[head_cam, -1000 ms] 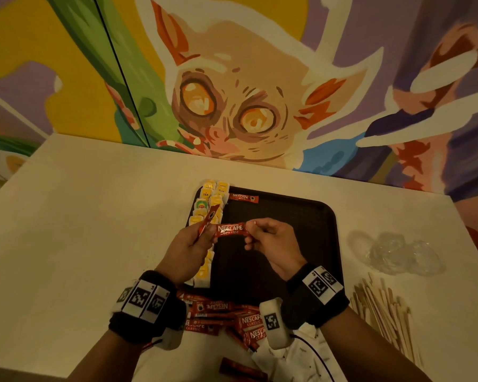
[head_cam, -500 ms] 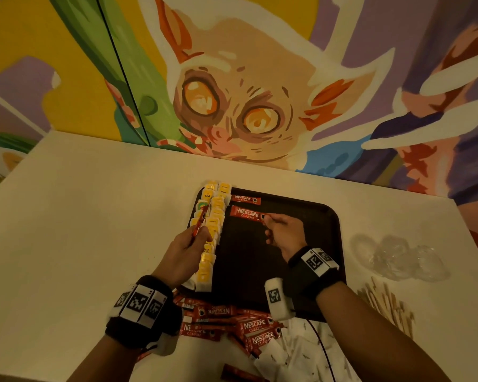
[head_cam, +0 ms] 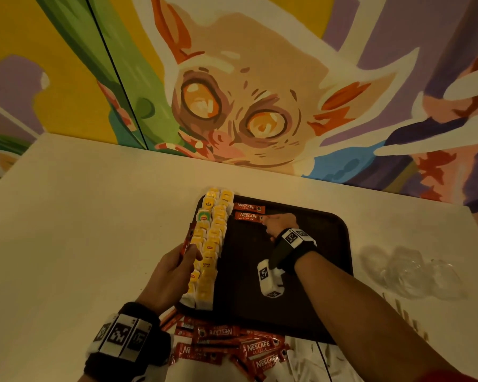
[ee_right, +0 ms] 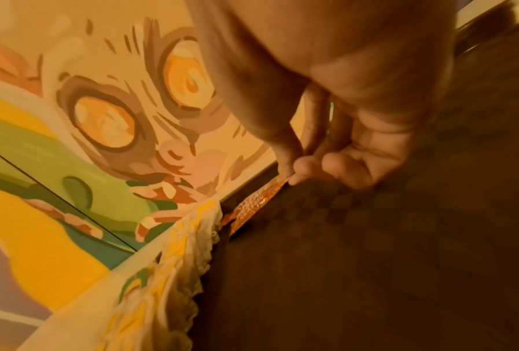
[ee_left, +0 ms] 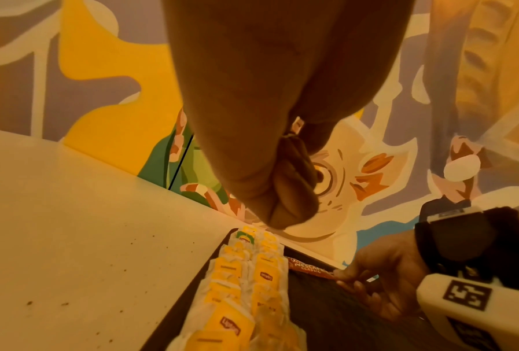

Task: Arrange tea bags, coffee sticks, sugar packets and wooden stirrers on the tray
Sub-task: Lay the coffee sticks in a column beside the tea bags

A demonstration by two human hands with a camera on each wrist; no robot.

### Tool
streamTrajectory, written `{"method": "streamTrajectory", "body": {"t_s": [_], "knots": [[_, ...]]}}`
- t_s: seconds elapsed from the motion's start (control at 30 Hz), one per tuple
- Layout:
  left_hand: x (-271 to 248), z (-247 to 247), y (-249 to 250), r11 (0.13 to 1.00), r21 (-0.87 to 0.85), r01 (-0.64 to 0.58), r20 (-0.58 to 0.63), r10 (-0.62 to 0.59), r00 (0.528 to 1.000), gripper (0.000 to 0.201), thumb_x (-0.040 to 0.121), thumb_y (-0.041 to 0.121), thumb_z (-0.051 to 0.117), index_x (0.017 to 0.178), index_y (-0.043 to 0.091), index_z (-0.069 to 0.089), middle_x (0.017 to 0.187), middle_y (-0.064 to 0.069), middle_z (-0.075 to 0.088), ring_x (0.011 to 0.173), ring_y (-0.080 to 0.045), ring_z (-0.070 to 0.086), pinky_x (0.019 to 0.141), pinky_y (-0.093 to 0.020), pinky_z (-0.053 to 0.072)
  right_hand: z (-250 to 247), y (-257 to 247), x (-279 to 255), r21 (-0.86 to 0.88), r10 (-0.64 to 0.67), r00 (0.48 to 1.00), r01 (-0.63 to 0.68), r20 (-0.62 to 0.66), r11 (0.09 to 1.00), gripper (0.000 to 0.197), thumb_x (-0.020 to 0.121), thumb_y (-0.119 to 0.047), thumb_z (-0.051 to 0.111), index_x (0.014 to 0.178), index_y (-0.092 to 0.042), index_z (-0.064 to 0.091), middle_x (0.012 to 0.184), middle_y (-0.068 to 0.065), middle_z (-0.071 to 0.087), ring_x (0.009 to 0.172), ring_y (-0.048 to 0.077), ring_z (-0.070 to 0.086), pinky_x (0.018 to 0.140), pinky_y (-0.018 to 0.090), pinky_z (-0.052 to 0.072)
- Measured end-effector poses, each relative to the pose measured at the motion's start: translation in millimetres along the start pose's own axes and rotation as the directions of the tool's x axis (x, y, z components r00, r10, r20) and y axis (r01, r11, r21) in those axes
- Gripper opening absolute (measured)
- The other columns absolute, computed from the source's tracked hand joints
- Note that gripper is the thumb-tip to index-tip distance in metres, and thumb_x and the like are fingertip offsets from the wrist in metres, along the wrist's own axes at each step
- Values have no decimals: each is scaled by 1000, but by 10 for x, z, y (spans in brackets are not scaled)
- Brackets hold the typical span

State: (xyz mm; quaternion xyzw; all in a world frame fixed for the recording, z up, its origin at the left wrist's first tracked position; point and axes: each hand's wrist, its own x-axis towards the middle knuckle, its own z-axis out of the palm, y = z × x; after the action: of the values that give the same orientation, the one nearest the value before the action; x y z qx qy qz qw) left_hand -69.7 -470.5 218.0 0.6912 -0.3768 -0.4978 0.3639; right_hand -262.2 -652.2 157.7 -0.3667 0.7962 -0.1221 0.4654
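Note:
A dark tray (head_cam: pixel 329 244) lies on the pale table. Two rows of yellow tea bags (head_cam: pixel 210 244) run along its left side. One red coffee stick (head_cam: pixel 249 207) lies at the tray's far edge. Just below it sits a second coffee stick (head_cam: pixel 247 216), and my right hand (head_cam: pixel 280 224) pinches its right end between thumb and fingertips (ee_right: pixel 294 171) low over the tray floor. My left hand (head_cam: pixel 174 271) hovers at the tray's left rim and grips another coffee stick (head_cam: pixel 187 238) that points upward. In the left wrist view its fingers (ee_left: pixel 282 190) are curled tight.
A heap of loose red coffee sticks (head_cam: pixel 232 346) and white sugar packets (head_cam: pixel 309 362) lies at the table's near edge. Wooden stirrers (head_cam: pixel 409 318) and a crumpled clear plastic bag (head_cam: pixel 411 274) lie right of the tray. A painted wall rises behind the table.
My right hand took one coffee stick from beside the left hand and carried it to the tray's far left, setting it down below the first stick. The left hand kept its own stick.

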Motion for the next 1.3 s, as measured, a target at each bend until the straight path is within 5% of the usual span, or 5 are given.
{"method": "streamTrajectory", "body": {"t_s": [0.33, 0.77, 1.0, 1.3], "knots": [[98, 33, 4, 999, -4, 36, 25, -35, 999, 34, 101, 32, 41, 88, 7, 60, 61, 1, 42, 47, -7, 40, 47, -27, 38, 73, -81, 134, -113, -20, 999, 15, -43, 993, 44, 89, -32, 71, 121, -5, 58, 120, 13, 65, 110, 27, 63, 79, 30, 48], [99, 50, 5, 998, 8, 60, 45, -60, 997, 34, 101, 34, 40, 86, 11, 60, 61, 4, 42, 46, -4, 40, 47, -26, 37, 149, -115, 156, -180, -73, 995, 60, -67, 982, 30, 88, -26, 71, 112, -8, 68, 114, 10, 69, 101, 23, 66, 70, 27, 46], [99, 69, -10, 998, 9, 59, 45, -59, 997, 33, 101, 32, 40, 87, 10, 60, 61, 5, 43, 45, -2, 43, 45, -21, 36, 144, -41, 201, -128, -130, 989, 120, -65, 984, 26, 89, -18, 71, 114, -9, 70, 118, 13, 67, 108, 26, 64, 90, 34, 54], [108, 90, -41, 997, 6, 71, 69, -71, 995, 35, 101, 35, 38, 88, 10, 60, 63, 3, 42, 43, -3, 38, 44, -21, 34, 156, 44, 209, -70, -158, 980, 151, -117, 986, 22, 88, -18, 71, 110, -13, 70, 120, 12, 66, 111, 28, 63, 94, 38, 54]]}}
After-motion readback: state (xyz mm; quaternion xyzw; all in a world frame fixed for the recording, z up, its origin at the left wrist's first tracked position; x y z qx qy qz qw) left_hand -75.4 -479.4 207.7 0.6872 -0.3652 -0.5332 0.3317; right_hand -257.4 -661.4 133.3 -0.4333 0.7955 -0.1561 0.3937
